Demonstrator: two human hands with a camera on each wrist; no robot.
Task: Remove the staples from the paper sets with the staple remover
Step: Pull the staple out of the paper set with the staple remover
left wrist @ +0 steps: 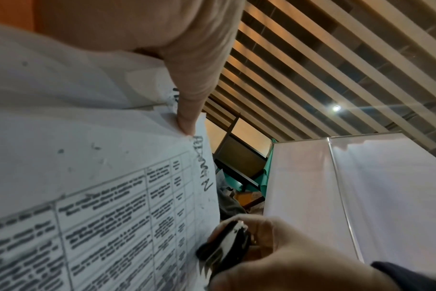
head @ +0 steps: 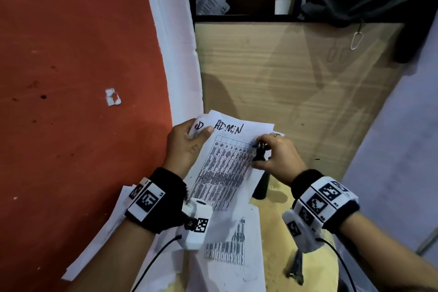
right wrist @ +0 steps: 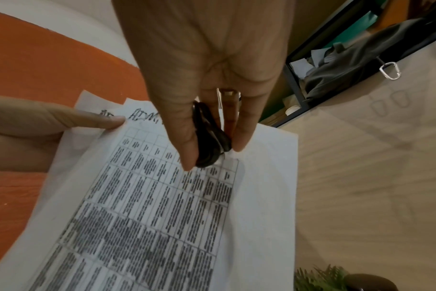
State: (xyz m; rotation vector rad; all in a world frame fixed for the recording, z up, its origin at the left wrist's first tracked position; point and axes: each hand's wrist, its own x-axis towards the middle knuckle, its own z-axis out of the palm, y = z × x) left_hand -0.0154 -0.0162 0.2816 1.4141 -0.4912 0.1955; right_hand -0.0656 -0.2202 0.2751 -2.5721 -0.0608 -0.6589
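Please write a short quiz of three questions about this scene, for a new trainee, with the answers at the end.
1. True or false: the right hand grips the black staple remover.
2. Which corner of the paper set does the left hand hold in the head view? A) upper left B) lower right C) lower left
3. Fill in: the word handwritten at the top of the sheet is ____.

Key: 1 true; 2 A; 3 ADMIN.
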